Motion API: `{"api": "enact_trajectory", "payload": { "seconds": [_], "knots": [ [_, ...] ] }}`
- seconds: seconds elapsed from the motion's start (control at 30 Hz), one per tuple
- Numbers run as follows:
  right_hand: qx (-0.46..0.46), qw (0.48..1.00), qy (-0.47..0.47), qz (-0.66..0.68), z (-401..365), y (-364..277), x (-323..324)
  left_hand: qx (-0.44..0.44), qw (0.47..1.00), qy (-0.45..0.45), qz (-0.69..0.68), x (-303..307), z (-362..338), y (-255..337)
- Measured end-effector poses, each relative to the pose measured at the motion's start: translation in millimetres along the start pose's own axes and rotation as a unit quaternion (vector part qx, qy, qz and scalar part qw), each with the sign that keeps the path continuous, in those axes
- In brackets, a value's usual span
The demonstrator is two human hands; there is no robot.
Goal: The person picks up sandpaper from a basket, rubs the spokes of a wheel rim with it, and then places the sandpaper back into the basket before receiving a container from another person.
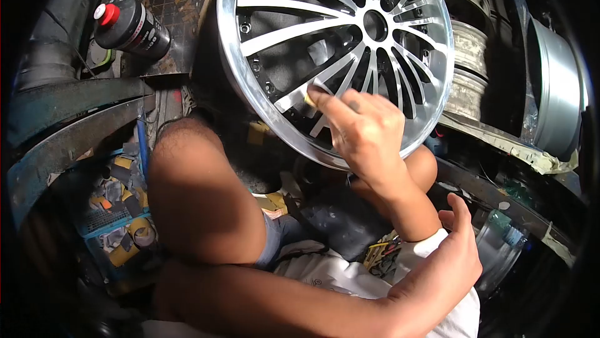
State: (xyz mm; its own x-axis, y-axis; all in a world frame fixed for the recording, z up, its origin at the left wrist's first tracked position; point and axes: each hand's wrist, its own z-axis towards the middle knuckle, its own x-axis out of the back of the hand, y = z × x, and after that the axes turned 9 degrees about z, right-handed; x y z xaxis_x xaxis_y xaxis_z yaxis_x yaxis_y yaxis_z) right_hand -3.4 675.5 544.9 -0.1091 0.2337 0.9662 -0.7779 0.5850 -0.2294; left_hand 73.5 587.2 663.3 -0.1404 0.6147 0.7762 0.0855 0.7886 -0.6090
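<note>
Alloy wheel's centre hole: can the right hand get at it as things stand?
Probably yes: the right hand is at the lower spokes, and nothing seems to stand between it and the centre hole. It pinches a small yellow piece, though, which might hinder it.

Presses a small yellowish scrap against a spoke of the silver wheel, pinching with the right hand. Has the left hand raised near the right forearm, fingers slightly bent. Has a red-capped black bottle left of the wheel, a blue basket of scraps beside the left leg, stacked rims rightward.
</note>
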Motion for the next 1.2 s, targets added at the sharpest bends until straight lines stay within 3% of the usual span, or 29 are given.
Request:
{"api": "enact_trajectory", "payload": {
  "seconds": [0.17, 0.27, 0.4, 0.53, 0.7, 0.77, 0.83, 0.9, 1.0, 1.03, 1.2],
  "knots": [
    [-0.026, 0.997, -0.077, -0.011, -7, 2, -4, -0.006, 1.0, 0.007, -0.03, -6, 4, -5],
    [-0.015, 0.999, 0.034, 0.012, 4, -2, -1, -0.026, 0.998, 0.012, -0.058, -6, 0, -3],
    [-0.025, 0.998, -0.062, -0.006, -11, 5, -10, -0.033, 0.996, 0.027, -0.079, -7, 0, -5],
    [-0.029, 0.999, 0.029, 0.026, 4, -3, -2, -0.053, 0.992, 0.029, -0.107, -7, -5, 0],
    [-0.021, 0.999, -0.043, -0.008, 2, -6, -2, -0.058, 0.991, 0.035, -0.113, -14, -3, -2],
    [0.004, 1.0, 0.003, -0.006, 9, -7, 1, -0.075, 0.987, 0.045, -0.132, -13, -6, 1],
    [-0.023, 0.998, -0.043, 0.037, -4, 4, -21, -0.079, 0.985, 0.053, -0.142, -14, -6, -1],
    [-0.042, 0.995, -0.095, -0.011, -5, -2, -4, -0.068, 0.986, 0.047, -0.147, -20, -1, -3],
    [-0.007, 1.0, 0.009, 0.025, 3, -1, -10, -0.093, 0.978, 0.055, -0.177, -19, -5, 1],
    [-0.011, 0.998, -0.062, 0.01, -6, 10, -21, -0.098, 0.976, 0.062, -0.184, -19, -5, 1],
    [0.018, 0.998, -0.053, -0.035, 7, -7, 2, -0.131, 0.964, 0.072, -0.219, -19, -8, 4]
  ]
}}
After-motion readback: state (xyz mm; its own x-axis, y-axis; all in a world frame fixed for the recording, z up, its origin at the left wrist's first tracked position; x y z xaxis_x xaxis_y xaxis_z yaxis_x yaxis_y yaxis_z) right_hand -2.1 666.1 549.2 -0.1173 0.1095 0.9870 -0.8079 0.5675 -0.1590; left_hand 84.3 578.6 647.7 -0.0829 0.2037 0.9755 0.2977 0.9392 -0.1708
